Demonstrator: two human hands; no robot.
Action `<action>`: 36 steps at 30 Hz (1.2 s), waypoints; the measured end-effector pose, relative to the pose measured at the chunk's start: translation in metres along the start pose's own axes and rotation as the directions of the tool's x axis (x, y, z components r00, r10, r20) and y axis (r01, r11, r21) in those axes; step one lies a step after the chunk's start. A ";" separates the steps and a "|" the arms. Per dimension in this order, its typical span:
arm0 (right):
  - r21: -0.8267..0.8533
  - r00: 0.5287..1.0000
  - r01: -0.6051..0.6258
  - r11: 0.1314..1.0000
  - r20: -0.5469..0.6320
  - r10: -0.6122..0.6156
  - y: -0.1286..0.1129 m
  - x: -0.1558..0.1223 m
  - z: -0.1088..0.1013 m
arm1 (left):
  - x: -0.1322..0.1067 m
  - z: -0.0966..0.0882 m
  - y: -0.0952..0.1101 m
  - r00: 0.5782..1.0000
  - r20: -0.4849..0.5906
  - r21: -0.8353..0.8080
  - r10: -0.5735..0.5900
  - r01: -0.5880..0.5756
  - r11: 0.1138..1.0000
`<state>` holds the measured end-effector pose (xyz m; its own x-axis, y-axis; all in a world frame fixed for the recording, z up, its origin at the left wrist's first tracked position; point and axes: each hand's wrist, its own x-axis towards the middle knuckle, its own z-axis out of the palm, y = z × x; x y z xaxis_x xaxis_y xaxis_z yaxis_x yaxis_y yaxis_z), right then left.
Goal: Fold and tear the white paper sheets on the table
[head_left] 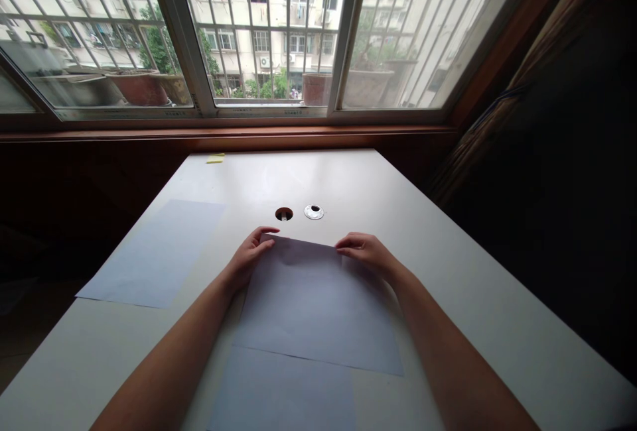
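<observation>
A sheet of paper is held up by its far edge between my two hands, over the middle of the white table. My left hand pinches its far left corner, thumb on top and the index finger stretched out beyond the edge. At the far right corner, my right hand grips the paper between thumb and fingers. The sheet's near edge overlaps a second sheet of paper lying closer to me, partly cut off by the bottom of the view.
Another paper sheet lies at the table's left edge, one corner at the rim. Beyond my hands are a round hole and a metal ring. A yellow note is by the far edge, below a barred window.
</observation>
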<state>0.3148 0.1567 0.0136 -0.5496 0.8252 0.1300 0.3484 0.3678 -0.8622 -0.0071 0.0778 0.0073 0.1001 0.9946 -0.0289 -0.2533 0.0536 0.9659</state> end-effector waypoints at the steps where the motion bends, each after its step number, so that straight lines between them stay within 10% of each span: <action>1: 0.001 1.000 0.005 1.000 0.000 -0.005 0.001 0.000 0.000 | 0.000 0.000 0.000 1.000 -0.003 0.008 0.003 -0.003 1.000; 36: -0.224 0.959 0.280 0.934 0.029 -0.280 0.000 0.006 0.019 | 0.003 0.000 -0.003 0.999 -0.015 0.046 0.030 -0.030 0.999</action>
<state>0.2974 0.1535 0.0052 -0.6468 0.6764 0.3524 0.3414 0.6699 -0.6593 -0.0064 0.0804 0.0045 0.0778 0.9970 -0.0034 -0.2117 0.0198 0.9771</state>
